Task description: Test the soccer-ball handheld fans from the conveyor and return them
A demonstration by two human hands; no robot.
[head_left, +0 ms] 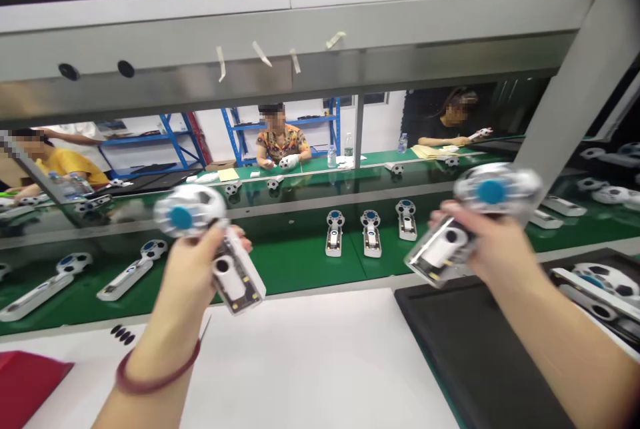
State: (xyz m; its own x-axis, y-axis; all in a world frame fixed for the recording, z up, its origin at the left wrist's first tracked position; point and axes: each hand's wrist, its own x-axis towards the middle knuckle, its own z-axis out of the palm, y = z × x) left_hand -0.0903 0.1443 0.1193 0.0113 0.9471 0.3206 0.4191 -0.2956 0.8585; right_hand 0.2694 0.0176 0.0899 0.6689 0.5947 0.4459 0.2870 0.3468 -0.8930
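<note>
My left hand [193, 262] is wrapped round the neck of a white handheld device [239, 275] with a round football-patterned head and a blue disc. A matching device [437, 249] is gripped in my right hand [487, 235], its blue-disc head up and its clear-cased handle slanting down to the left. Both heads are blurred. The two devices are held apart in the air, above the near edge of the green conveyor surface [295, 269]. Between them, similar devices [371, 232] lie on the green surface.
White sheet [320, 362] in front, black tray [460, 342] at right with more devices [600, 289]. Red object [27, 382] and small black ovals [123, 334] at left. A grey shelf beam [300, 15] crosses above; a slanted post [575, 75] stands right. People sit across the line.
</note>
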